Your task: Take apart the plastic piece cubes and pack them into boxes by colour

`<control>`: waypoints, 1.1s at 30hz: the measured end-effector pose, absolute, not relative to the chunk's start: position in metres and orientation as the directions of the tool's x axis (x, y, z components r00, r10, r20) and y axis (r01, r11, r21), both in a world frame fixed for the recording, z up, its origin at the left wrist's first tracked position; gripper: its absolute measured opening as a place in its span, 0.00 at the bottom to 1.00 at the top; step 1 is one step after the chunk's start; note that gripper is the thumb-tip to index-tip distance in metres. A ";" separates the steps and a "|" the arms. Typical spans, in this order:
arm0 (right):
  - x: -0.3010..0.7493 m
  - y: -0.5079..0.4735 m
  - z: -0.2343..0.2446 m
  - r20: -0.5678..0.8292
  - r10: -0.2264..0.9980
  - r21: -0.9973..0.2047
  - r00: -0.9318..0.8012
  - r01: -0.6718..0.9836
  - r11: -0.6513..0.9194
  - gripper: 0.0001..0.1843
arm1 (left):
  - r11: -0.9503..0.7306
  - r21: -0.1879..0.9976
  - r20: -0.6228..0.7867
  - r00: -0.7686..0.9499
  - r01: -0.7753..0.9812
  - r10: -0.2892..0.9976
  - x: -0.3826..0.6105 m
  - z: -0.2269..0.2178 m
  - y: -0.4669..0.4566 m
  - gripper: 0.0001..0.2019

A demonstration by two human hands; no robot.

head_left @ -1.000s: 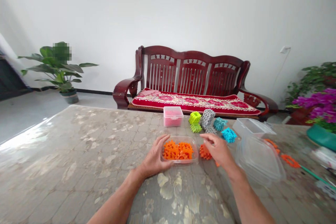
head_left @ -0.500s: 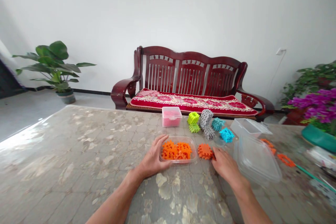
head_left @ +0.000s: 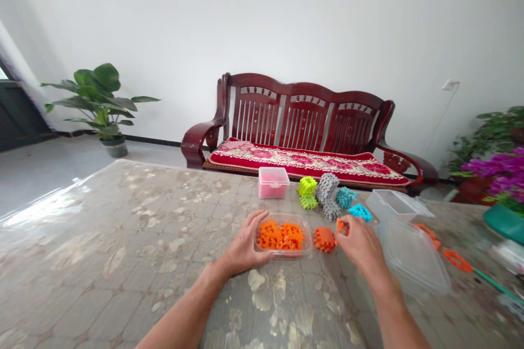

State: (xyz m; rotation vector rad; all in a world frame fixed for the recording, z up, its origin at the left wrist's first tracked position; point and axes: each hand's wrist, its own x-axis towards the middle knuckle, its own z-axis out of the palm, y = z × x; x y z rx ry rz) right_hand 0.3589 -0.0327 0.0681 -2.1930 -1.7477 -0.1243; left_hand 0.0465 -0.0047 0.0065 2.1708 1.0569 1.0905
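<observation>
My left hand [head_left: 244, 245] is closed around the left end of a clear plastic container [head_left: 308, 240], thumb at the near side and fingers at the far side. Inside lie several orange interlocking pieces [head_left: 280, 236] with notched edges. Between the thumb and fingers of my right hand [head_left: 362, 244] is an orange interlocking piece [head_left: 342, 226], partly covered by the fingers. Just left of that hand, a stack of darker orange pieces [head_left: 325, 240] rests on the table beside the container.
Behind are a lidded box with pink contents [head_left: 273, 184], lime pieces [head_left: 308, 192], grey pieces [head_left: 328, 196], teal pieces [head_left: 346, 197] and blue pieces [head_left: 360, 212]. At right lie a clear box [head_left: 393, 206], a clear lid [head_left: 415, 259] and orange rings on a green stick [head_left: 491, 279].
My right hand has lifted slightly from beside the orange stack, and an orange piece now shows in its fingers. My left hand stays on the container. The view has shifted a little.
</observation>
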 end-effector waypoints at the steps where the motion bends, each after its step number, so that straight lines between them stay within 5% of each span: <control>1: 0.355 -0.032 0.073 0.271 0.930 -0.290 0.249 0.942 -0.168 0.09 | -0.579 0.698 0.446 0.378 0.421 0.811 0.047 0.007 -0.005 0.44; 7: 0.315 -0.018 0.075 0.212 0.966 -0.760 0.145 0.646 0.069 0.17 | -0.573 0.705 0.440 0.377 0.417 0.815 0.046 0.009 -0.006 0.43; 12: 0.275 -0.001 0.059 0.091 0.995 -0.887 0.045 0.458 0.060 0.17 | -0.577 0.709 0.443 0.380 0.406 0.812 0.047 0.008 -0.006 0.44; 15: 0.263 0.006 0.056 0.071 0.997 -0.862 -0.006 0.503 0.064 0.14 | -0.584 0.706 0.450 0.382 0.401 0.807 0.047 0.006 -0.004 0.44; 21: 0.266 0.002 0.061 0.228 0.974 -0.596 0.009 0.792 0.132 0.15 | -0.594 0.695 0.463 0.379 0.405 0.801 0.046 0.003 -0.004 0.44; 33: 0.256 -0.007 0.060 0.193 0.949 -0.399 -0.248 0.864 0.307 0.18 | -0.610 0.677 0.483 0.378 0.412 0.790 0.047 0.001 -0.003 0.43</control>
